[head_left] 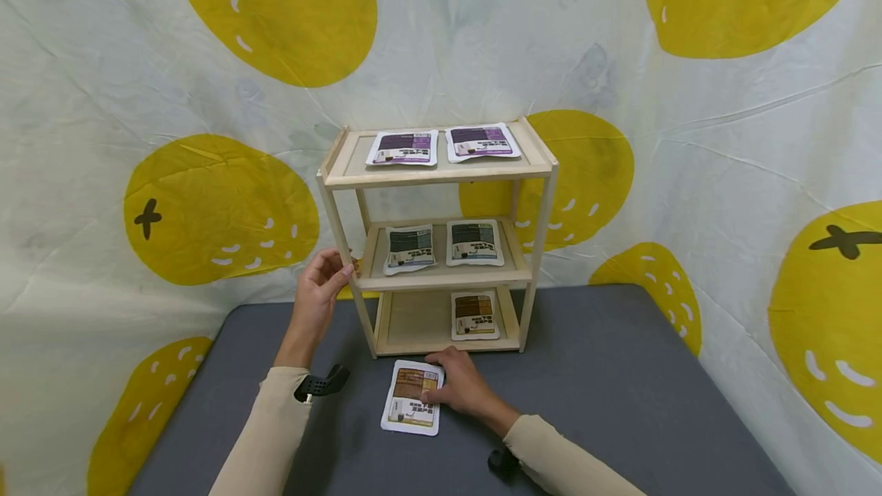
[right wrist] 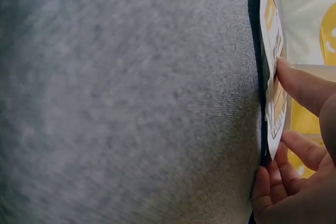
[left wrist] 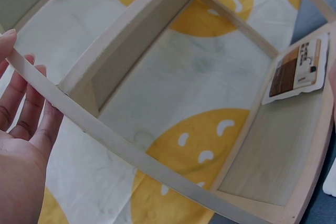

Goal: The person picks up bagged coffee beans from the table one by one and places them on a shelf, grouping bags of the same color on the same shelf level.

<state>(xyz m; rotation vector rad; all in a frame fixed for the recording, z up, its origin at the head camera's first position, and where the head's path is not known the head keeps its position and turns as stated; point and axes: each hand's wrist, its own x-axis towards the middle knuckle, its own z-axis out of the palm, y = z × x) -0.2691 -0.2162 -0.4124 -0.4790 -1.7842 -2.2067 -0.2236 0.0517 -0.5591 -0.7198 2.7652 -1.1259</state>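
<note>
A brown-labelled white packet (head_left: 412,396) lies on the grey table (head_left: 620,373) in front of a three-tier wooden shelf (head_left: 441,172). My right hand (head_left: 441,387) grips the packet's right edge. In the right wrist view one finger (right wrist: 296,80) lies on top of the packet (right wrist: 270,51) and the others curl at its edge. My left hand (head_left: 331,278) rests with straight fingers against the shelf's left front post (left wrist: 105,135). A second brown packet (head_left: 475,315) lies on the right of the bottom board (left wrist: 278,150).
Two purple packets (head_left: 403,148) (head_left: 481,141) lie on the top tier and two dark ones (head_left: 409,247) (head_left: 474,242) on the middle tier. A white cloth with yellow fruit shapes (head_left: 220,205) hangs close behind and beside the table.
</note>
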